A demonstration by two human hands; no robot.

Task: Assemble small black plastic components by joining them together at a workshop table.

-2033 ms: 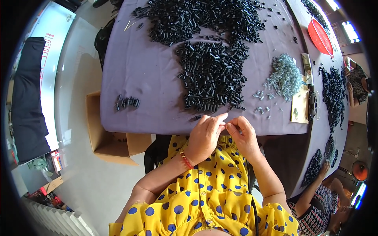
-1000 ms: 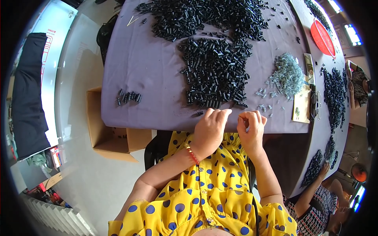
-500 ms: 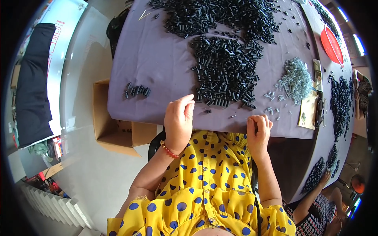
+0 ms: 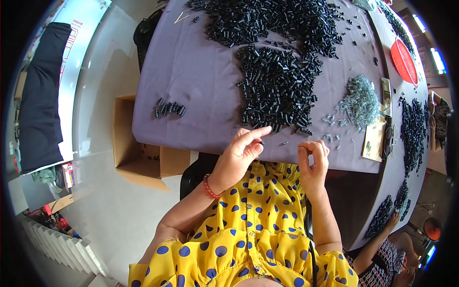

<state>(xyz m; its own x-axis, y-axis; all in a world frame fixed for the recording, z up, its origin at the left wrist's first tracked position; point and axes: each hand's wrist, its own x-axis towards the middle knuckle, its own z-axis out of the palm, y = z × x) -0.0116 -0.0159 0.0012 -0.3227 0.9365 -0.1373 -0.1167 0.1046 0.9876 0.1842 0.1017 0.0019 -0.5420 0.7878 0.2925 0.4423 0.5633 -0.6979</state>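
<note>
A heap of short black tube-like pieces (image 4: 277, 88) lies on the cloth-covered table in front of me. My left hand (image 4: 241, 154) is at its near edge, index finger stretched out to the closest pieces and thumb apart, with nothing gripped. My right hand (image 4: 313, 165) is at the table's front edge, fingers curled and pinched against the thumb; anything between them is too small or hidden to make out. One small loose piece (image 4: 284, 143) rests between the two hands. Right of the heap lies a pile of clear, bluish small parts (image 4: 361, 103), a few scattered toward my right hand.
A small group of black pieces (image 4: 169, 108) sits at the table's left. An open cardboard box (image 4: 125, 143) stands below that side. Toward the right are a card (image 4: 373, 142), eyeglasses (image 4: 388, 141) and a red basket (image 4: 404, 62). Another person's hand (image 4: 393, 220) touches black pieces at far right.
My left hand has moved right, its index finger now reaching to the heap's near edge. My right hand has stayed nearly in place, still pinched. The whole view has shifted slightly.
</note>
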